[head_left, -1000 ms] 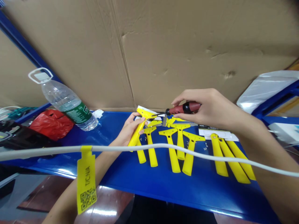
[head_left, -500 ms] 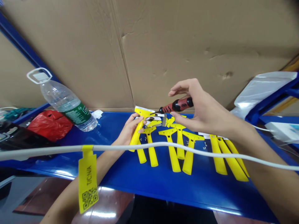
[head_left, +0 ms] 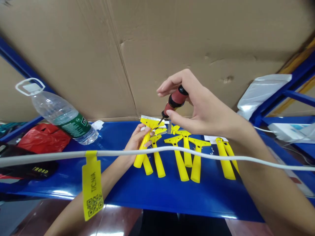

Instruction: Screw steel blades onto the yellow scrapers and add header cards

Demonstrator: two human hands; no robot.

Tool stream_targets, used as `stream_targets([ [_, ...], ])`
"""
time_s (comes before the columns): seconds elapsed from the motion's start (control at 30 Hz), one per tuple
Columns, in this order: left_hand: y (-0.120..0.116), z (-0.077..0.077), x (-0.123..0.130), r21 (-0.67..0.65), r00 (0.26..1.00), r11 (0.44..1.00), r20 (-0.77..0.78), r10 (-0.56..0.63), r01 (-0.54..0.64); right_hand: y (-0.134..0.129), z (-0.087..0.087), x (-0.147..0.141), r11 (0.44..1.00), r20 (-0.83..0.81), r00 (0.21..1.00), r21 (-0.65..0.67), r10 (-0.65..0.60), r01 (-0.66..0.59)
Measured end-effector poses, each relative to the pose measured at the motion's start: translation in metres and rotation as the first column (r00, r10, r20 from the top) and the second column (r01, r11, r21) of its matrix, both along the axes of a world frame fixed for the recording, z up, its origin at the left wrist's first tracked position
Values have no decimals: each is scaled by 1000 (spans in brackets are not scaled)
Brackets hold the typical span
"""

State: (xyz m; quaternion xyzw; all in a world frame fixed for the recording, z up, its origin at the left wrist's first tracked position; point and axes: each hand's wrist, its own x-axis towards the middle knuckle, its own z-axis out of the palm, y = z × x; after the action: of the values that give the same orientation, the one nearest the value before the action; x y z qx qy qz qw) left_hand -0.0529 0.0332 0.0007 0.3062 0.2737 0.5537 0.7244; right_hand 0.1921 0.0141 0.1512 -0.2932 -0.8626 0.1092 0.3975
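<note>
My left hand [head_left: 135, 140] is closed around the neck of a yellow scraper [head_left: 142, 149], its wide head pointing away from me with a pale blade edge along the top. In my right hand [head_left: 194, 101] is a screwdriver [head_left: 175, 100] with a red and black handle, tilted so its tip meets the right part of the scraper's head. Thumb and fingers grip the handle. Several yellow scraper handles [head_left: 179, 160] lie on the blue table [head_left: 147, 193] below and right of my hands. Small yellow pieces [head_left: 175, 128] lie behind them.
A clear water bottle [head_left: 66, 114] with a green label stands at the left, beside a red plastic bag [head_left: 44, 137] and a black case [head_left: 24, 164]. A white cable [head_left: 177, 149] with a yellow tag [head_left: 92, 188] crosses the foreground. Cardboard [head_left: 172, 39] rises behind the table.
The screwdriver has swung from nearly level to a steeper tilt, my right hand rising and shifting left in view. Its tip stays at the scraper's head. The camera view has shifted slightly.
</note>
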Motion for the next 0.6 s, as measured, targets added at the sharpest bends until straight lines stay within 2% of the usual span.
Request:
stream_targets([
  [0.13, 2, -5, -1, -21, 1000, 1000, 17, -4, 5, 5, -6, 6, 996, -50, 998, -79, 44, -48],
  [0.37, 2, -6, -3, -51, 999, 998, 33, -39, 41, 17, -14, 12, 993, -65, 993, -63, -100, 96],
  [0.43, 3, -6, -3, -55, 999, 998, 43, -19, 22, 18, -15, 10, 995, -68, 995, -71, -73, 68],
  [0.53, 5, -5, -4, -51, 1000, 999, 22, 4, -3, 24, -19, 8, 996, -118, 992, -80, 38, -48],
  [0.6, 5, -3, -6, -36, 1000, 999, 5, 19, -19, 32, -24, 6, 992, -179, 977, -31, 117, -124],
])
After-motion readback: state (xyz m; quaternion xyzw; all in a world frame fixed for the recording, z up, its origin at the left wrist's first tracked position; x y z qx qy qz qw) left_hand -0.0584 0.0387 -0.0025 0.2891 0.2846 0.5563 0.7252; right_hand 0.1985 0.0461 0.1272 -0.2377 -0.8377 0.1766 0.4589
